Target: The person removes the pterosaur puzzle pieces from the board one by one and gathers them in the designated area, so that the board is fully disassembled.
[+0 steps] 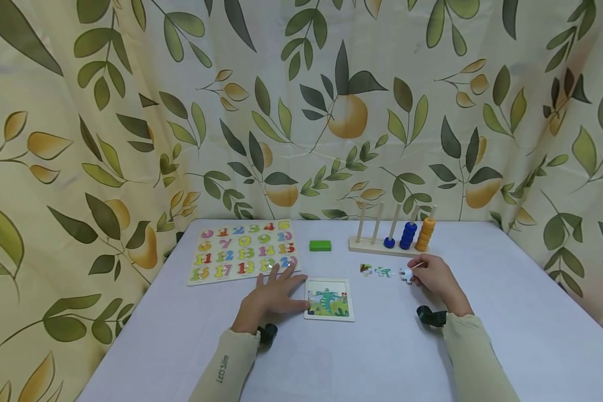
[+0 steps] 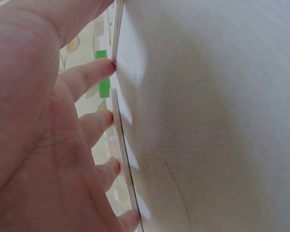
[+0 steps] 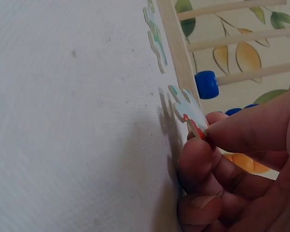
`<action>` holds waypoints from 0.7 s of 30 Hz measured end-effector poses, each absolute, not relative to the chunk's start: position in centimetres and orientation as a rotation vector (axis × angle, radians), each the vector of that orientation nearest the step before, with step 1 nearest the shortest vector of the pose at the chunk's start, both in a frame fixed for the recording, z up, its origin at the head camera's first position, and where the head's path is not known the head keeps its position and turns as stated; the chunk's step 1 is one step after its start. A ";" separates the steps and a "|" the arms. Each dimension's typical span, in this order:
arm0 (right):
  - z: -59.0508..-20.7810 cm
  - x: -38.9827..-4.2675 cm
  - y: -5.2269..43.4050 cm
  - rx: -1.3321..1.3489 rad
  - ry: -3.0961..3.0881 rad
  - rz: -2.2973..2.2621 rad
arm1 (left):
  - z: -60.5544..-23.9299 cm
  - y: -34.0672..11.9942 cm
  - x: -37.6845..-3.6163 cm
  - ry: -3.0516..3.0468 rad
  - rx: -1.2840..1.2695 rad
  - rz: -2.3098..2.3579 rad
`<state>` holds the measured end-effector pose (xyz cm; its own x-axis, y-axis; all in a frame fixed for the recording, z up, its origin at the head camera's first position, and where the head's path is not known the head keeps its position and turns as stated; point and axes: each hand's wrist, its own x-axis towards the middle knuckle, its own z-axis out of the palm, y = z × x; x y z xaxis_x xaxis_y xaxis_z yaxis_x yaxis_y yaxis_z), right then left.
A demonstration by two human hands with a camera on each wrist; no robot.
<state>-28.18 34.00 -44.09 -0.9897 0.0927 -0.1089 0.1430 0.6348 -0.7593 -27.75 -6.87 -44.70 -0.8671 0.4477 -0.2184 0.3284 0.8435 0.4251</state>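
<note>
My right hand (image 1: 434, 276) pinches a jigsaw piece (image 3: 191, 111), pale blue with a bit of red, between thumb and finger just off the table. To its left lie two more loose pieces, a green and white piece (image 1: 384, 272) and a darker piece (image 1: 365, 269). My left hand (image 1: 273, 295) is spread with straight fingers. Its thumb and index finger touch the left side of a small framed puzzle (image 1: 328, 301) showing a green dinosaur, and its other fingertips rest on the near edge of the number board (image 1: 241, 251).
A green block (image 1: 320, 245) lies behind the framed puzzle. At the back right stands a wooden peg rack (image 1: 377, 245) with blue beads (image 1: 407, 237) and orange beads (image 1: 425, 234) on its rods. A leaf-patterned curtain (image 1: 301, 111) hangs behind the white table (image 1: 362, 363).
</note>
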 end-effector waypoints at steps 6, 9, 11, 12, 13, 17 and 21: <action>-44.6 -28.5 34.1 0.215 2.790 -1.284 | -44.7 -6.8 -27.8 2.707 0.585 0.547; -44.7 -28.5 34.0 0.216 2.804 -1.276 | -44.8 -6.8 -27.8 2.711 0.584 0.536; -44.6 -28.4 33.9 0.222 2.808 -1.279 | -44.7 -6.8 -27.7 2.713 0.583 0.532; -44.6 -28.4 33.9 0.224 2.810 -1.279 | -44.7 -6.8 -27.7 2.714 0.584 0.533; -44.6 -28.4 33.9 0.230 2.808 -1.281 | -44.7 -6.8 -27.7 2.713 0.583 0.535; -44.6 -28.3 33.8 0.242 2.802 -1.280 | -44.6 -6.8 -27.7 2.710 0.581 0.544; -44.6 -28.4 33.8 0.235 2.807 -1.282 | -44.7 -6.8 -27.8 2.712 0.584 0.536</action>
